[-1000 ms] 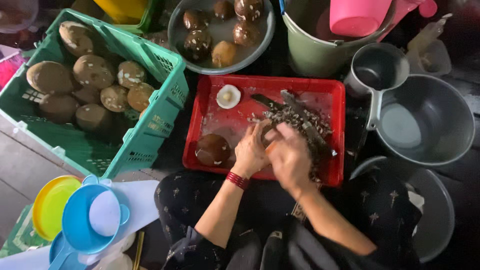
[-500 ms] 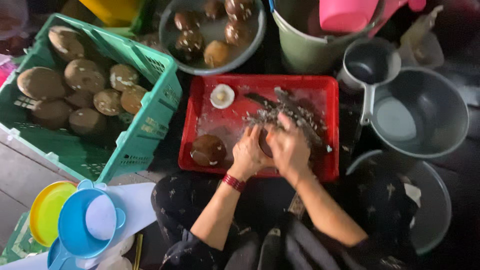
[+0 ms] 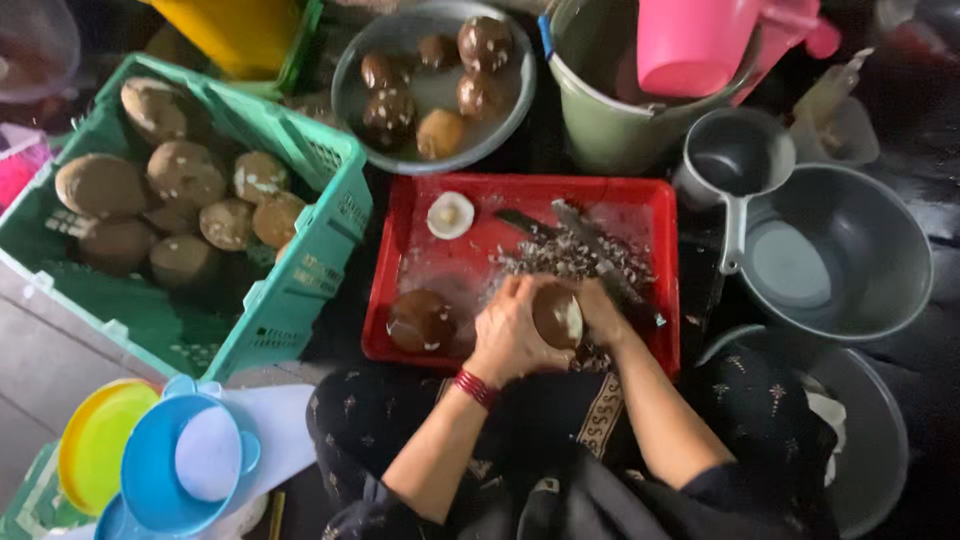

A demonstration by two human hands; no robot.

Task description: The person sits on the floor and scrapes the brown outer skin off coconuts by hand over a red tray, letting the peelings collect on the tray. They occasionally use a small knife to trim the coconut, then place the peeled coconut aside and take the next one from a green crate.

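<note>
Both hands, left hand (image 3: 510,335) and right hand (image 3: 603,312), clasp a round brown coconut (image 3: 557,316) over the red plastic tray (image 3: 400,250), where a firm two-sided grip should keep it from slipping.

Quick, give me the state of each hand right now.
Left hand: closed around the brown coconut, over the red tray.
Right hand: on the same coconut's other side; grip mostly hidden.
</note>
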